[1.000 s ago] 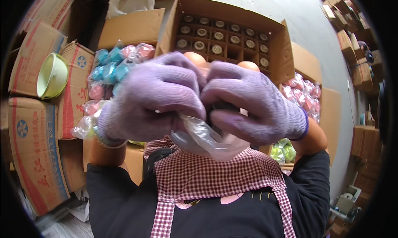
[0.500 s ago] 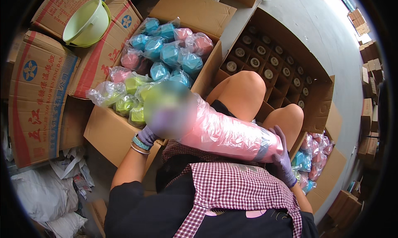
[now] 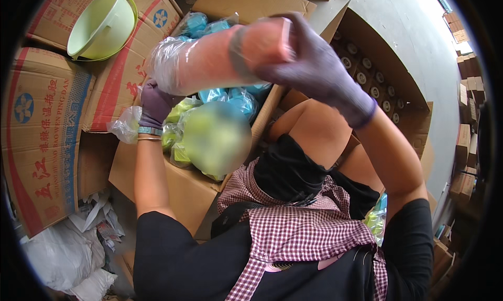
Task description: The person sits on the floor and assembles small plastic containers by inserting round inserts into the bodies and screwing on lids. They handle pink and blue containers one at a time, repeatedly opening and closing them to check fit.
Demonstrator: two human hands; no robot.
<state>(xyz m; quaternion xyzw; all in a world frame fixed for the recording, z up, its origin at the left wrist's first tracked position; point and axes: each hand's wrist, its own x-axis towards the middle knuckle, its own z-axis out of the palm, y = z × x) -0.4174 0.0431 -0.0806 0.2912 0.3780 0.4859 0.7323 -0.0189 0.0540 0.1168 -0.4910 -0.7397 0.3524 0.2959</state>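
A long pink cylinder (image 3: 207, 62), wrapped in clear plastic with a grey band round it, is held up across the open carton at the left. My left hand (image 3: 157, 104), in a purple glove, closes on its crinkled plastic end. Round the opposite end wrap the fingers of my gloved right hand (image 3: 325, 73). Below the cylinder, the carton (image 3: 162, 183) holds several plastic-bagged pieces, blue ones (image 3: 243, 99) and lime green ones (image 3: 170, 136). A blurred patch hides part of the green pieces.
Right of my knees stands a divided carton (image 3: 414, 83) with several round-topped items (image 3: 374, 91) in its cells. Pale green basins (image 3: 107, 28) rest on printed cartons (image 3: 44, 123) at the left. White sacks (image 3: 65, 254) lie at lower left; bagged pieces (image 3: 376, 220) show beside my right arm.
The wrapped pink cylinder has risen from my lap and moved forward and left, over the carton. Both hands moved with it, and my right hand now grips its end from the far side.
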